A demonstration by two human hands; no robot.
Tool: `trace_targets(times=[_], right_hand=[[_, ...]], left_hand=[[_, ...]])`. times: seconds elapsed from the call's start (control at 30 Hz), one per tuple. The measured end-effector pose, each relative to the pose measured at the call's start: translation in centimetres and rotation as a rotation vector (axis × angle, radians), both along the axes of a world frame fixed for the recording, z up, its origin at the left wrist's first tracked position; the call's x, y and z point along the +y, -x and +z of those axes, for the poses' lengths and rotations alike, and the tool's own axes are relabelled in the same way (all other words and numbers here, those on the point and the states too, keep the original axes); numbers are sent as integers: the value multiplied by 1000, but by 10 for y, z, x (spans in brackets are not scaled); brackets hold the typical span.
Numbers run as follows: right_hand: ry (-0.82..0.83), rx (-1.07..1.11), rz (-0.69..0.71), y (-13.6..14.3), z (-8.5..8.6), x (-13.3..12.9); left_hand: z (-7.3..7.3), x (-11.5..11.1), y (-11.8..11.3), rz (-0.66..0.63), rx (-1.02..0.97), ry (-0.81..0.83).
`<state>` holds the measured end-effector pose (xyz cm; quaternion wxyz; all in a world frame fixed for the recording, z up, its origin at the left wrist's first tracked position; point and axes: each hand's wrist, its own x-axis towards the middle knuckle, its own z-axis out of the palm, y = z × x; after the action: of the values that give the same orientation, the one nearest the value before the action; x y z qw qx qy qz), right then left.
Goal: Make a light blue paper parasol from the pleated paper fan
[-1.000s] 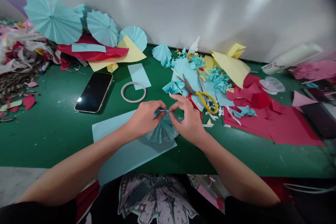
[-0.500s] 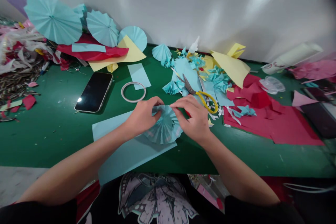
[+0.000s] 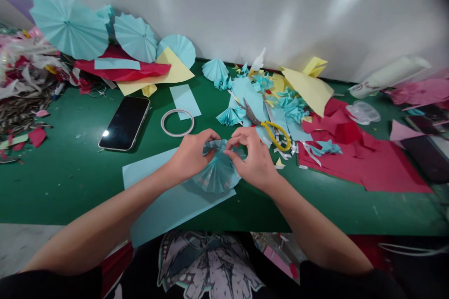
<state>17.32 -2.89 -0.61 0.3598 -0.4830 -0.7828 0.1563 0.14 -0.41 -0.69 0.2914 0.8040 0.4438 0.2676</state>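
A small pleated light-blue paper fan (image 3: 215,175) lies between my hands, its folds spread into a rosette. My left hand (image 3: 192,153) pinches its upper left edge with thumb and fingers. At the upper right, my right hand (image 3: 253,158) has its thumb and forefinger closed on the pleats; the exact pinch is partly hidden. Underneath lies a flat light-blue paper sheet (image 3: 154,205). Beyond my left hand a roll of tape (image 3: 163,123) rests on a blue paper strip (image 3: 184,99). Yellow-handled scissors (image 3: 275,134) lie just beyond my right hand.
A phone (image 3: 124,123) lies left on the green table (image 3: 70,196). Larger blue paper fans (image 3: 70,28) lean against the wall. Small folded blue pieces (image 3: 293,105), a glue bottle (image 3: 258,60) and yellow paper (image 3: 310,88) sit at the back. Red paper sheets (image 3: 393,168) lie right.
My right hand has shifted slightly left over the paper fan, its fingers now curled closer to the fan's middle. My left hand stays about where it was.
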Motion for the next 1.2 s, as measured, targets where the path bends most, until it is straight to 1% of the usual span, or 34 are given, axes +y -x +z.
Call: trace_targets(times=[0.23, 0.43, 0.87, 1.0, 1.1, 1.2], right_hand=[[-46, -63, -30, 0, -3, 1], [-47, -80, -41, 1, -2, 0], [-69, -87, -92, 4, -1, -3], [-51, -53, -125, 5, 0, -4], [-6, 11, -179, 6, 4, -4], [33, 76, -224, 6, 8, -4]], left_hand=[[1, -2, -2, -21, -9, -24], [2, -2, -3, -21, -8, -31], [-2, -5, -5, 6, -45, -103], [-3, -4, -4, 34, -33, -127], [-3, -3, -3, 66, -31, -139], [-3, -2, -3, 69, -61, -132]])
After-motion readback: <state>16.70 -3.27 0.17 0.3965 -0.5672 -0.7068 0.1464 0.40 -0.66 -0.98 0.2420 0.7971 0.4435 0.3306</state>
